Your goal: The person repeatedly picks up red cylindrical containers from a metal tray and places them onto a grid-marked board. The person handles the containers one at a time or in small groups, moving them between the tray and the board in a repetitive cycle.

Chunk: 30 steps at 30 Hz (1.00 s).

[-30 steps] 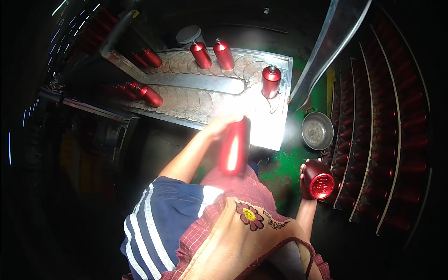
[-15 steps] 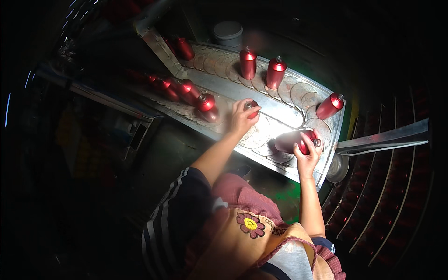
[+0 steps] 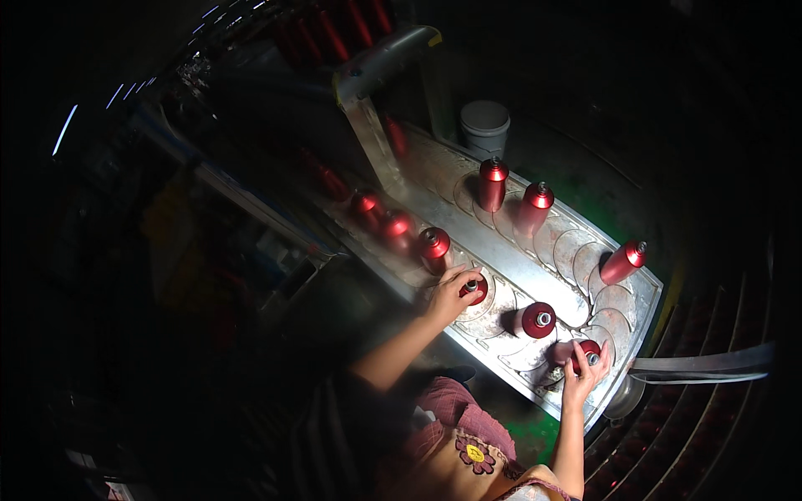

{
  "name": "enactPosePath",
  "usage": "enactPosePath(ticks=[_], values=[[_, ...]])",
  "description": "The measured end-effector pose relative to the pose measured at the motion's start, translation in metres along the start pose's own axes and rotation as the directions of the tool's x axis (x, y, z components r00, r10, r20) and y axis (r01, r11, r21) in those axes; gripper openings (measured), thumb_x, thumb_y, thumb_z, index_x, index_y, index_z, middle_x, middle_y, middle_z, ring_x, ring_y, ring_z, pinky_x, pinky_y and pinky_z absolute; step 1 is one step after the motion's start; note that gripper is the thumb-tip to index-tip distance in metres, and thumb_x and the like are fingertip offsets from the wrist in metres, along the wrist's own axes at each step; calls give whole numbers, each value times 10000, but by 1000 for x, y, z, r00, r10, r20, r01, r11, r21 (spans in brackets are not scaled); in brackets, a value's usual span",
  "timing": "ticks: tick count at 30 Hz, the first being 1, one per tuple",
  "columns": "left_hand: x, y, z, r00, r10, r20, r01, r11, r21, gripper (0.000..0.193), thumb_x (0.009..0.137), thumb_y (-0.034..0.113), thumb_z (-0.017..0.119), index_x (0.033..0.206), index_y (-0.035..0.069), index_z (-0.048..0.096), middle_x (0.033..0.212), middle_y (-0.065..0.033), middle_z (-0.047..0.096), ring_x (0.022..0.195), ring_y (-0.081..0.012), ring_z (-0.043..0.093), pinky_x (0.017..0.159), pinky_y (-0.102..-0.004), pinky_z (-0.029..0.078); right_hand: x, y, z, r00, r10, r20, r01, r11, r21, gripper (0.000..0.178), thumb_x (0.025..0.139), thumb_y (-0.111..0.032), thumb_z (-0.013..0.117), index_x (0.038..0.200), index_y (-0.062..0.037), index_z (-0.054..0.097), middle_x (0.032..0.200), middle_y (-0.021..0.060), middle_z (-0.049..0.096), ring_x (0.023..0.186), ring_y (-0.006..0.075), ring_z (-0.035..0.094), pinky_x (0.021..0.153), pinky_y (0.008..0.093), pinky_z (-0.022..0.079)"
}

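Note:
My left hand (image 3: 454, 298) curls its fingers around the shoulder of a red metal bottle (image 3: 477, 294) with a narrow silver neck. At the conveyor's near right end, my right hand (image 3: 586, 376) has thumb and fingers on either side of a second such bottle (image 3: 583, 349). Between my hands another red bottle (image 3: 535, 321) stands on the plates, touched by neither. Left of my left hand is one more red bottle (image 3: 434, 249), with several behind it in a row. These bottles rest on a conveyor (image 3: 535, 265) of overlapping crescent-shaped metal plates.
Three red bottles stand along the far lane, the rightmost a tilted-looking bottle (image 3: 623, 262). A metal arch (image 3: 372, 138) spans the conveyor at left. Behind is a white bucket (image 3: 485, 125). A metal rail (image 3: 710, 364) juts out at right, above dark racks (image 3: 693, 434).
The view has shifted, so the conveyor sits lower and further right. A red bottle now stands free between my hands. My right hand is nearer the conveyor's near right corner.

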<state>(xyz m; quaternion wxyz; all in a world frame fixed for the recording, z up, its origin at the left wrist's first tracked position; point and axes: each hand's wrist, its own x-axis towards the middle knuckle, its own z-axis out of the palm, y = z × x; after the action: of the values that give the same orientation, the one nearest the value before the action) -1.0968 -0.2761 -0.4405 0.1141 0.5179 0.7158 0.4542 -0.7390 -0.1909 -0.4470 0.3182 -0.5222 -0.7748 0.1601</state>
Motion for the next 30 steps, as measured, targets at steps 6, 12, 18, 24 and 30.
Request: enactPosePath(ticks=[6, 12, 18, 24, 30], values=[[-8, 53, 52, 975, -215, -49, 206, 968, -145, 239, 826, 34, 738, 1055, 39, 673, 1163, -103, 703, 1103, -213, 654, 907, -312, 518, -53, 54, -111, 987, -48, -151, 49, 999, 2, 472, 751, 26, 676, 1190, -142, 717, 1506, 183, 434, 1392, 361, 352, 1156, 474, 240], [-60, 175, 104, 873, 224, -434, -143, 967, 213, 209, 878, -11, 657, 1067, 78, 667, 1190, -57, 670, 1009, -201, 647, 860, -308, 538, -157, 113, -290, 912, 247, -328, -97, 905, 414, 333, 808, 115, 592, 1090, -20, 707, 1300, 152, 535, 1179, 278, 546, 994, 366, 448], [-140, 417, 268, 895, 164, 416, 219, 650, -728, 153, 945, -17, 622, 1094, 10, 640, 1013, -72, 701, 859, -114, 662, 723, -233, 531, -250, 154, -454, 860, 147, -489, -16, 965, 262, 272, 776, 104, 638, 961, -55, 758, 1046, 92, 650, 956, 206, 651, 825, 282, 524], [-140, 713, 380, 459, 858, 232, -129, 322, -938, 220, 952, 1, 622, 1173, -5, 623, 1072, -60, 681, 941, -120, 646, 813, -250, 522, -351, 170, -592, 780, 47, -625, -45, 999, 18, 310, 750, 129, 665, 958, -77, 765, 997, 64, 672, 858, 173, 672, 706, 261, 541], [-144, 960, 485, 211, 977, 40, -331, 110, -937, 314, 903, 23, 648, 1216, 47, 638, 1112, -70, 682, 1045, -175, 649, 908, -280, 498, -415, 177, -710, 650, 34, -759, -350, 900, -259, 287, 763, 134, 639, 950, -58, 742, 1041, 79, 648, 846, 156, 660, 670, 225, 558]])
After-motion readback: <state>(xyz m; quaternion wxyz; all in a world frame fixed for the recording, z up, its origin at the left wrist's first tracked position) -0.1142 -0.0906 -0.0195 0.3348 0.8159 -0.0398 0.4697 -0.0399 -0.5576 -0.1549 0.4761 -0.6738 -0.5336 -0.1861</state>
